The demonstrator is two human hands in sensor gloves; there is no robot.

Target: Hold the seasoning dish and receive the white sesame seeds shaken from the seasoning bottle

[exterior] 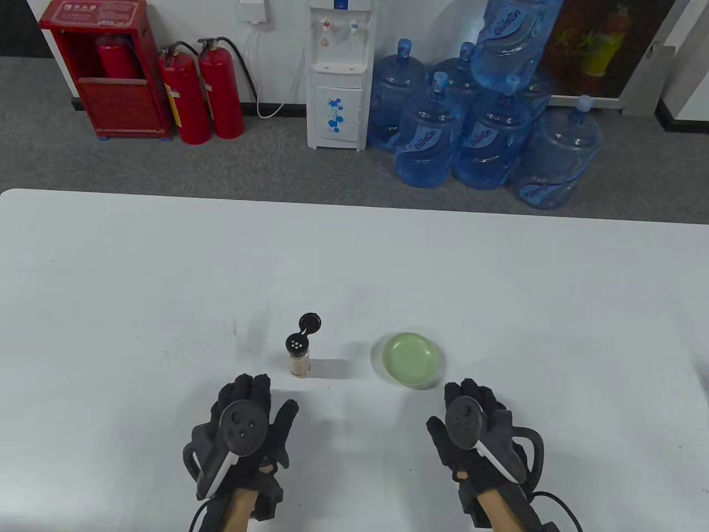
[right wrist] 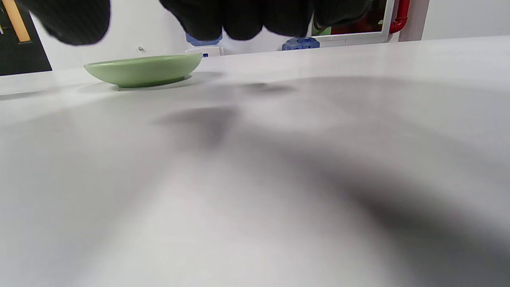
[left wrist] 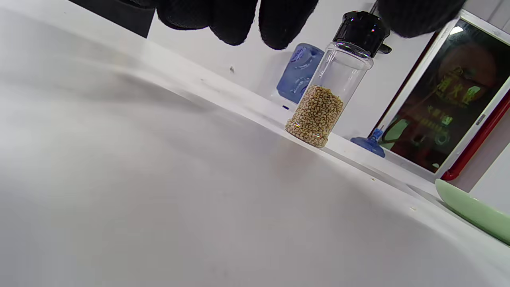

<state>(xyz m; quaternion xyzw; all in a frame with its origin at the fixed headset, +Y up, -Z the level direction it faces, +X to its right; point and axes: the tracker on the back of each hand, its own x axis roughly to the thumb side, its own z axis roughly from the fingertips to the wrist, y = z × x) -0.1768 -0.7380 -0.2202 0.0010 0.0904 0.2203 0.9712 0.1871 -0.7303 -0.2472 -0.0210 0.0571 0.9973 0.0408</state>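
Note:
A small clear seasoning bottle (exterior: pixel 299 357) stands upright near the table's middle front, half full of pale sesame seeds, its black flip lid (exterior: pixel 309 322) hinged open behind the holed top. In the left wrist view the bottle (left wrist: pixel 326 95) stands just beyond my fingers. A shallow green seasoning dish (exterior: pixel 412 360) lies to its right, empty; it shows in the right wrist view (right wrist: pixel 145 69) too. My left hand (exterior: pixel 249 413) lies flat on the table just short of the bottle, holding nothing. My right hand (exterior: pixel 471 418) lies flat just short and right of the dish, holding nothing.
The white table (exterior: pixel 166 288) spreads wide on all sides of the two objects. Beyond its far edge on the floor stand several blue water jugs (exterior: pixel 487 133), a white water dispenser (exterior: pixel 338 72) and red fire extinguishers (exterior: pixel 202 88).

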